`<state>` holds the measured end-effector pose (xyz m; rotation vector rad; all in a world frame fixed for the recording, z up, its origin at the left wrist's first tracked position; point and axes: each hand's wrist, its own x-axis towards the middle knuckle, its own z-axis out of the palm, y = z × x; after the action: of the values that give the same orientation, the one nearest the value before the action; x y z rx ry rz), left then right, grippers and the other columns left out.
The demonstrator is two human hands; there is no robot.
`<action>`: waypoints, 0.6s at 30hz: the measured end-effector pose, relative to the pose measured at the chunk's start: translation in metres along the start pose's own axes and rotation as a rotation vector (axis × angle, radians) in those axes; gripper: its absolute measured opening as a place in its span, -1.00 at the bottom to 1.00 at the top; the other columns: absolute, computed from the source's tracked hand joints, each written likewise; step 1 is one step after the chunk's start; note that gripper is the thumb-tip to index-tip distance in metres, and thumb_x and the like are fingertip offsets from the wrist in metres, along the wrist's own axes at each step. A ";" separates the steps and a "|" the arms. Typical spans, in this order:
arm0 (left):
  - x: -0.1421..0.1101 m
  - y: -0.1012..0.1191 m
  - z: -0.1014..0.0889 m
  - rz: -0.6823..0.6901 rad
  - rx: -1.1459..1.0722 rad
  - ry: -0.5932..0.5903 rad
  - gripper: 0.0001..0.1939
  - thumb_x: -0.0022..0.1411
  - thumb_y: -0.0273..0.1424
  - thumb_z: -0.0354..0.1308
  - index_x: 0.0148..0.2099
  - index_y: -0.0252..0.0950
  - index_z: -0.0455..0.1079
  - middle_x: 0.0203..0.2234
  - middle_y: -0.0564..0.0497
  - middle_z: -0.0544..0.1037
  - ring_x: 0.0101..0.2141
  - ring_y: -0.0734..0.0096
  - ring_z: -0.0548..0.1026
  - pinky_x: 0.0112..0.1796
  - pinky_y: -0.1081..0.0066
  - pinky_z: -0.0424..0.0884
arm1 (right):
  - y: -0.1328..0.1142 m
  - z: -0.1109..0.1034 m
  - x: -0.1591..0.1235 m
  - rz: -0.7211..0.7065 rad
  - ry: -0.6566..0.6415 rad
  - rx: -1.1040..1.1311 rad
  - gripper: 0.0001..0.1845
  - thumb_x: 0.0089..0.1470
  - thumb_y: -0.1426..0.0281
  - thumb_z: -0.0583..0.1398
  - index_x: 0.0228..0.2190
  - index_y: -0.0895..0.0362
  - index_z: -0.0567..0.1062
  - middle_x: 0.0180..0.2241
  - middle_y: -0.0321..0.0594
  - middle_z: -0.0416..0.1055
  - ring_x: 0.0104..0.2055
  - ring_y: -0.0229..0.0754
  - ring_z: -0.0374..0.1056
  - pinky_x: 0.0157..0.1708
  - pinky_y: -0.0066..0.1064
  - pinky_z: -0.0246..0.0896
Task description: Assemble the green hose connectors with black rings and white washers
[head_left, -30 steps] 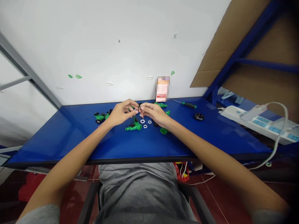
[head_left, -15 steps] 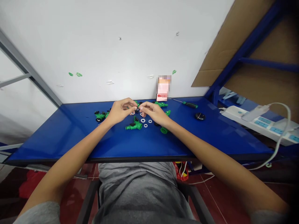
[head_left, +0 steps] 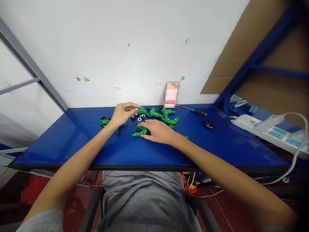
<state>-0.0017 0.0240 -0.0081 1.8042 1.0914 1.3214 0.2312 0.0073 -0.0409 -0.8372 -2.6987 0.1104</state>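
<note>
My left hand [head_left: 123,114] is raised over the blue table, thumb and fingertips pinched together. Something small and dark may be between them; I cannot make it out. My right hand [head_left: 158,130] reaches down with thumb and fingers around a green Y-shaped hose splitter [head_left: 137,133] with black valve levers, which lies on the table. White ring washers [head_left: 139,119] lie between the two hands, partly hidden by the right one. Beyond them is a group of similar green splitters [head_left: 154,112]. Another green splitter [head_left: 105,121] sits left of my left wrist.
A screwdriver [head_left: 200,112] with a green and black handle lies at the back right, near a round black object [head_left: 209,125]. A blurred box [head_left: 171,95] stands against the wall. To the right is a white power strip [head_left: 267,129] with a cable.
My right hand has left the left hand's fingertips and come down toward me onto the green hose splitter. My left hand stays pinched in nearly the same place. The view has shifted slightly.
</note>
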 end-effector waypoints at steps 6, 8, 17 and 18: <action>0.005 -0.003 -0.004 -0.009 -0.109 0.080 -0.66 0.14 -0.17 0.50 -0.20 -0.34 0.67 -0.32 -0.12 0.71 -0.39 0.35 0.63 -0.39 0.42 0.54 | 0.011 -0.004 0.002 0.086 0.202 0.420 -0.63 0.27 0.28 0.31 0.07 0.06 0.42 -0.31 -0.29 0.53 -0.35 -0.12 0.47 -0.27 -0.31 0.32; 0.006 -0.003 -0.004 -0.028 -0.131 0.080 -0.65 0.12 -0.15 0.51 -0.20 -0.33 0.67 -0.30 -0.11 0.71 -0.40 0.37 0.61 -0.42 0.43 0.51 | 0.013 -0.006 0.003 0.093 0.272 0.545 -0.63 0.25 0.31 0.29 0.06 0.05 0.40 -0.37 -0.35 0.50 -0.36 -0.13 0.49 -0.25 -0.28 0.36; 0.008 0.004 -0.010 -0.033 -0.267 0.241 -0.59 0.06 -0.09 0.55 -0.23 -0.31 0.65 -0.36 -0.04 0.64 -0.39 0.44 0.54 -0.44 0.49 0.44 | 0.019 -0.001 0.008 0.080 0.385 0.955 -0.56 0.26 0.10 0.37 0.06 -0.01 0.47 -0.09 -0.16 0.63 -0.10 0.03 0.68 -0.05 -0.08 0.58; 0.008 0.004 -0.011 -0.037 -0.271 0.249 -0.58 0.06 -0.08 0.56 -0.23 -0.31 0.64 -0.35 -0.04 0.63 -0.40 0.46 0.53 -0.45 0.51 0.42 | 0.020 -0.001 0.009 0.083 0.419 0.989 -0.55 0.24 0.08 0.39 0.04 -0.02 0.46 -0.06 -0.16 0.61 -0.09 0.02 0.68 -0.01 -0.07 0.58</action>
<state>-0.0103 0.0296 0.0017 1.4448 1.0098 1.6179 0.2356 0.0286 -0.0407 -0.5474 -1.8431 1.0469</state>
